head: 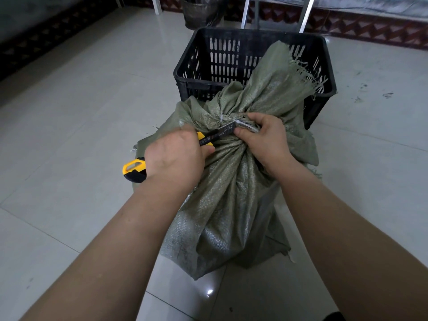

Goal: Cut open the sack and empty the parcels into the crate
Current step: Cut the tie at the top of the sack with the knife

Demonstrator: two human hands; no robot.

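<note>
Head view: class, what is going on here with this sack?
A person's left hand grips a yellow-and-black utility knife, its blade out at the white plastic tie around the neck of a grey-green woven sack. The right hand pinches that tie. The sack is still tied shut, standing on the tiled floor against a black slatted plastic crate.

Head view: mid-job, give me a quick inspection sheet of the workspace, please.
Surface: pale tiled floor, glossy.
Job's things: green woven sack upright, neck tied with a white tie; black crate behind it, the sack's frayed top leaning over its rim; no parcels visible.
Clutter: dark smudges on the tiles at right.
Hands: left hand grips a yellow knife, blade at the tie; right hand holds the sack's neck.
Cables: nothing seen.
Surroundings: dark bin and metal legs beyond the crate.
</note>
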